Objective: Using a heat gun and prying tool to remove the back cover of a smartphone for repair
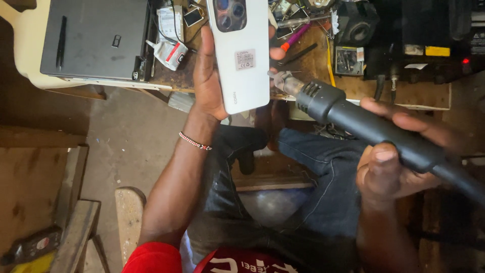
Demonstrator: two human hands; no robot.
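Over the cluttered workbench (404, 96), the left hand (209, 76) clamps the slim white phone (241, 55) by its long edges, back outward, likely light, slick and fragile, while the right hand (391, 167) wraps the black hot-air wand (364, 126), its nozzle just beside the phone's edge.

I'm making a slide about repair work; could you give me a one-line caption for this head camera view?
Left hand holds a white phone back-side up while the right hand aims a black hot-air tool at its edge, above a cluttered workbench.
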